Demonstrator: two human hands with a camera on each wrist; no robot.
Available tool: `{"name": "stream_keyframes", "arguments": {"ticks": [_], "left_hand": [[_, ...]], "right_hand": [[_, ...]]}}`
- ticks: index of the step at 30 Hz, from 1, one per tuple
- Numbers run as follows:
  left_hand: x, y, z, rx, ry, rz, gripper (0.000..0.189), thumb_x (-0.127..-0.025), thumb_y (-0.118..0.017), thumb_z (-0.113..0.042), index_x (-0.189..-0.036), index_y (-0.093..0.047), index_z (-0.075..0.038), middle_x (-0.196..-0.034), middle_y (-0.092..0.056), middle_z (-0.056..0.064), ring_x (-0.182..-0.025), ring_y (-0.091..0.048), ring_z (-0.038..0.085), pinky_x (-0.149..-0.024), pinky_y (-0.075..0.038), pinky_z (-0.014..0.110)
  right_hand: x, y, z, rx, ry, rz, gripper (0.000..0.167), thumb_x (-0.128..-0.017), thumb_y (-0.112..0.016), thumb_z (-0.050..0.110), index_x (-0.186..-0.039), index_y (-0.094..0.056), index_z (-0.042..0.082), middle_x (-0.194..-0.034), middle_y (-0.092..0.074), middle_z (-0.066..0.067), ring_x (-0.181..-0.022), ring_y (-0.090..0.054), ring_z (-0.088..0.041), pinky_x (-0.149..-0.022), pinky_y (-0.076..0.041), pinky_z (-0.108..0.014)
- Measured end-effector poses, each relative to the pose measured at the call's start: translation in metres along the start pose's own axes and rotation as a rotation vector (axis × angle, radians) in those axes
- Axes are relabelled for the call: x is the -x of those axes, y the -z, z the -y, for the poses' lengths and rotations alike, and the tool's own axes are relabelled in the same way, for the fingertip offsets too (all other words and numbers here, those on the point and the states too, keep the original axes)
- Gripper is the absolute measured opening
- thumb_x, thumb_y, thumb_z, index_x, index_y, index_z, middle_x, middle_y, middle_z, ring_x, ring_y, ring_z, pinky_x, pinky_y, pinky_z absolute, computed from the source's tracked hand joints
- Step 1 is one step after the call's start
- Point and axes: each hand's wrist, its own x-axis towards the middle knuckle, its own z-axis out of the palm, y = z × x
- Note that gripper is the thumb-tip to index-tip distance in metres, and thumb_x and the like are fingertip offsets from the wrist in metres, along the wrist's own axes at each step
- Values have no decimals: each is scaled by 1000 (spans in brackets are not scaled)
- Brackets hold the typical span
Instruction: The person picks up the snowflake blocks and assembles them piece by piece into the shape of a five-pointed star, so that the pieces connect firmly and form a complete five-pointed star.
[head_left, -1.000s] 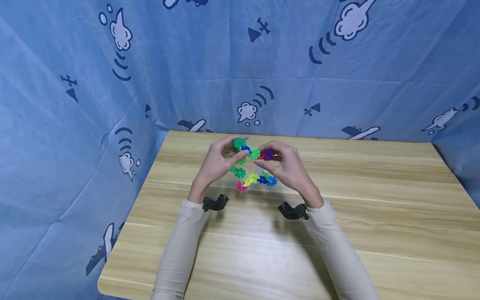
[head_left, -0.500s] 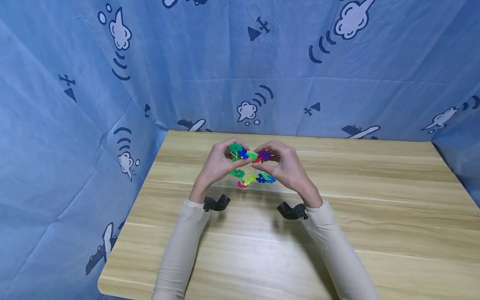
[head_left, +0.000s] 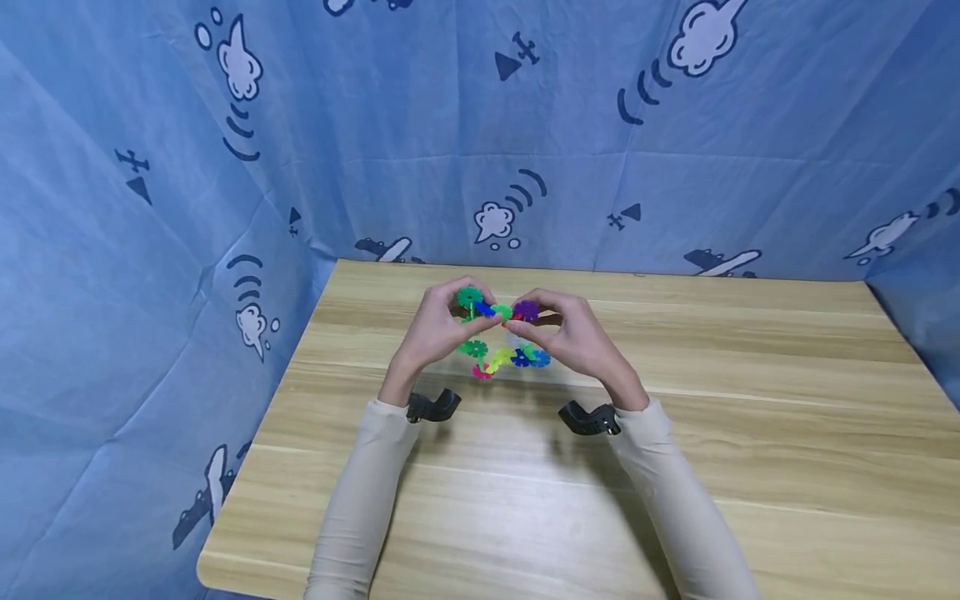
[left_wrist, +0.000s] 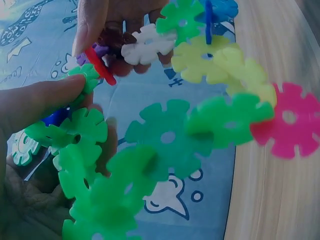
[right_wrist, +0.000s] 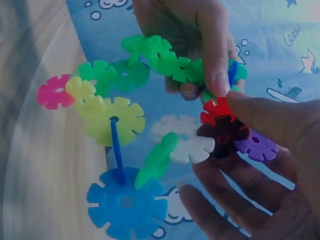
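Both hands hold a looped chain of interlocking plastic snowflake discs above the table. My left hand [head_left: 435,325] pinches a light green disc [left_wrist: 90,75] between thumb and fingers. Beside it, my right hand [head_left: 573,333] pinches a red disc [right_wrist: 214,111], its thumb tip on the edge. The red and light green discs meet between the fingertips. Dark brown [right_wrist: 225,142], purple [right_wrist: 260,146] and white [right_wrist: 195,149] discs are near the right fingers. Several green discs [left_wrist: 167,137] run from the left hand to a pink disc [left_wrist: 292,122], then yellow [right_wrist: 120,117] and blue [right_wrist: 125,202] ones.
The wood-grain table [head_left: 480,500] lies beneath both arms. A blue patterned curtain [head_left: 420,125] hangs behind the table and along its left side. Black camera mounts [head_left: 435,406] sit at the wrists, below the hands.
The light green disc has tilted and shifted slightly left and down against the red disc. The left part of the chain has moved slightly left. Both hands keep their pinches.
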Motion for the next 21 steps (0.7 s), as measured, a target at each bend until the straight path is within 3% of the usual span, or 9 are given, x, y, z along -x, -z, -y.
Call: {"name": "stream_keyframes", "arguments": {"ticks": [6,14,21], "left_hand": [[1,2,1,21,27,-6,17,-92,-82,-17,-103,-70,-12,-101,-71,7,-76,-67,19,-70,-59,27],[-1,6,0,21,15,-8,16,-92,-81,-16,-104,-71,-11,-103,-72,8,-74,-66,18,-65,-57,26],[0,7,0,-9,12,-7,16,-93,-80,-15,-104,-70,-11,-106,-71,8,-76,-66,18,-64,-57,26]], "right_hand": [[0,5,-3,-84,-34,-38,22,-93,-81,25,-110,-75,12,-109,-75,-5,-101,-70,-19,-100,-60,-44],[0,9,-2,-203,-38,-64,23,-92,-81,19,-111,-75,6,-112,-74,-9,-101,-71,-19,-96,-60,-23],[0,9,-1,-297,-23,-72,23,-90,-83,14,-109,-75,3,-111,-74,-11,-98,-74,-20,-93,-61,-24]]}}
